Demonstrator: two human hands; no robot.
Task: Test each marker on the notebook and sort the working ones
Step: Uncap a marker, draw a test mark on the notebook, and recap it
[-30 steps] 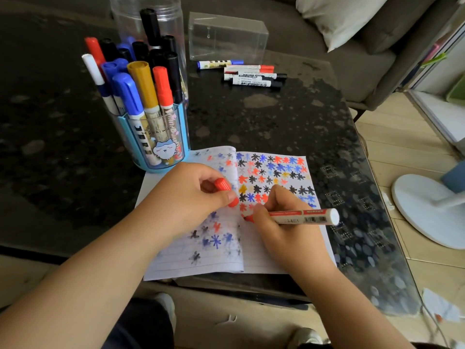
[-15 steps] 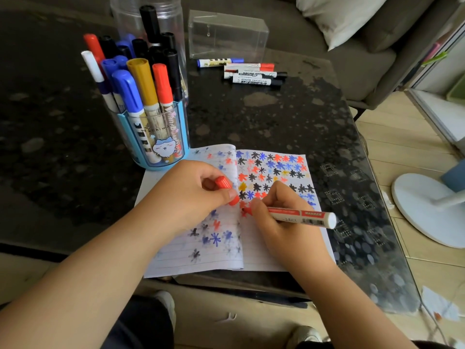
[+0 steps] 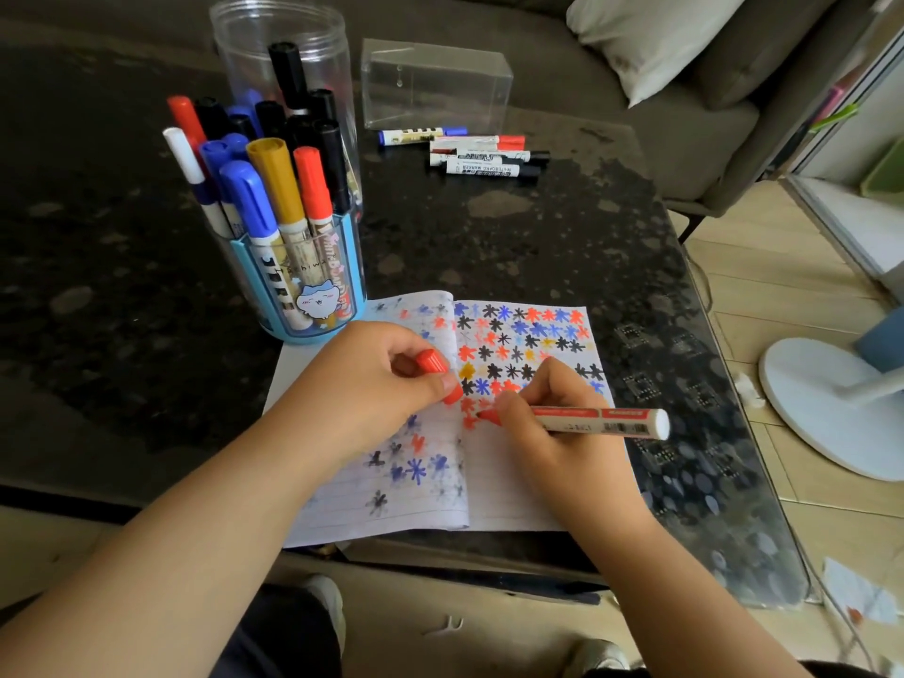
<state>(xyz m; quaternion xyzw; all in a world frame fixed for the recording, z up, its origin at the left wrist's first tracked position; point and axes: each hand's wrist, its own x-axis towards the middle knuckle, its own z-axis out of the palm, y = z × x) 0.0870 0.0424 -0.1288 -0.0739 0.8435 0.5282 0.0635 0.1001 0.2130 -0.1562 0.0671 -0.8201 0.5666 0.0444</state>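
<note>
Table: the dark stone table (image 3: 489, 247) carries everything; the work is laid at its near edge, I think so that both arms can reach it without stretching.
Notebook: the notebook (image 3: 513, 482) lies open and flat at this near edge, just beside the blue holder. Its pages are full of small stars in red, blue, black and yellow, so many markers seem to be tested already.
Clear jar: a tall clear jar (image 3: 254, 46) stands behind the holder. Some black markers show through it, but I cannot tell if they stand inside it or in front of it.
Blue holder: the blue holder (image 3: 313, 305) stands upright at the left and is crowded with capped markers, blue, yellow, red, black and white. I judge these are the ones waiting for the test.
Clear box: the clear box (image 3: 435, 85) at the far side looks empty.
Sorted markers: four sorted markers (image 3: 469, 151) lie side by side on the table in front of the box, well apart from the holder, probably to keep the results separate.
Right hand: the right hand (image 3: 553, 428) grasps the red marker (image 3: 587, 420) with curled fingers as a pen, tip touching the right page among the red stars.
Left hand: the left hand (image 3: 362, 384) rests on the left page and pinches the red cap (image 3: 433, 362), likely keeping it ready to close the marker.
</note>
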